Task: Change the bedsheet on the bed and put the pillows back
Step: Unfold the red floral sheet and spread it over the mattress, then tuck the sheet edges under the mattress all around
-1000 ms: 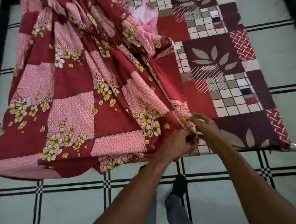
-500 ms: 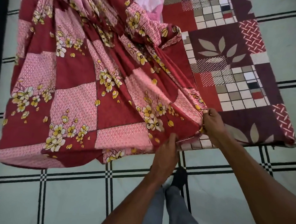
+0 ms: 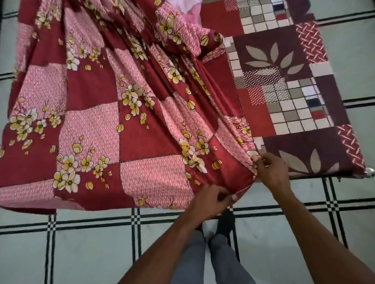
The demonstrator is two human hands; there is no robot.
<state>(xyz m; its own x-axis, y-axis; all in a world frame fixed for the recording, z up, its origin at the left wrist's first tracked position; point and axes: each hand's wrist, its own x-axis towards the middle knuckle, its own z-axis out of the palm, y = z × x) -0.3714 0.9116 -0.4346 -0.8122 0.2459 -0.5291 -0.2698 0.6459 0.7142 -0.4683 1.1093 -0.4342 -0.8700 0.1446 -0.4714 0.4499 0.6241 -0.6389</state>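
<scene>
A red and pink floral bedsheet lies bunched in folds over the left and middle of the bed. Under it, uncovered on the right, is a maroon patchwork sheet with leaf and square prints. My left hand grips the floral sheet's hem at the bed's near edge. Slightly higher and to the right, my right hand pinches the same hem. A pink cloth shows at the top, partly hidden by the floral sheet. No pillow can be made out.
A pale tiled floor with black line patterns surrounds the bed. My legs in grey trousers stand close to the near edge. A metal bed corner shows at the right. A dark edge runs down the far left.
My hands have moved apart along the hem: the right one went right and up, the left one dropped lower. The floral sheet now reaches a little further right over the patchwork sheet.
</scene>
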